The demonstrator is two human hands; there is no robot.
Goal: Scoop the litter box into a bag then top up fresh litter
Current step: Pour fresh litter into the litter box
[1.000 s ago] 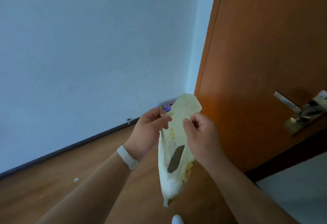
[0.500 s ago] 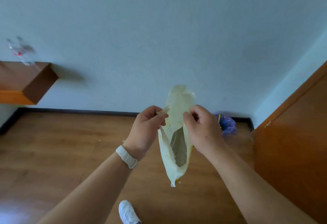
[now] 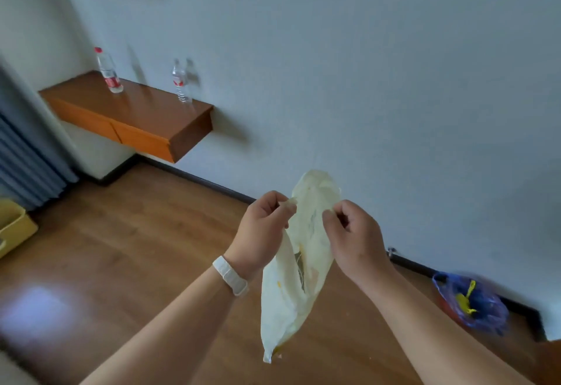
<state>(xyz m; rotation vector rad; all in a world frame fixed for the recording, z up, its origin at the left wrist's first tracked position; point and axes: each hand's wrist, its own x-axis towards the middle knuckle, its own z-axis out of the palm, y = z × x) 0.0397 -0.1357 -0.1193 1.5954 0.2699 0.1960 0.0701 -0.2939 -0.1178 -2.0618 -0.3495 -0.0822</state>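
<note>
two bare hands hold one pale yellow plastic bag (image 3: 291,299) in the air above a wooden floor (image 3: 121,248), in front of a plain wall. the left hand (image 3: 261,229), with one white wristband (image 3: 229,276) on its wrist, has its fingers curled and pinches the bag's left top edge between thumb and forefinger. the right hand (image 3: 355,239), fingers likewise curled, pinches the right top edge, and the mouth gapes a little between them. the bag hangs limp below the hands, touching neither the floor nor the wall; a dim patch shows inside it, too blurred to name. two clear plastic bottles stand upright on one wall-mounted wooden shelf (image 3: 130,117): a red-capped bottle (image 3: 107,71) near its back left corner, and a second bottle (image 3: 181,82) at the back edge towards the right end, well apart from the first. one blue plastic bag (image 3: 482,308) lies on the floor against the baseboard at the right, with a yellow object (image 3: 466,298) inside it, possibly a scoop. one yellow bin (image 3: 15,226) sits at the floor's left edge beside a grey-blue curtain (image 3: 24,153); its contents cannot be seen.
</note>
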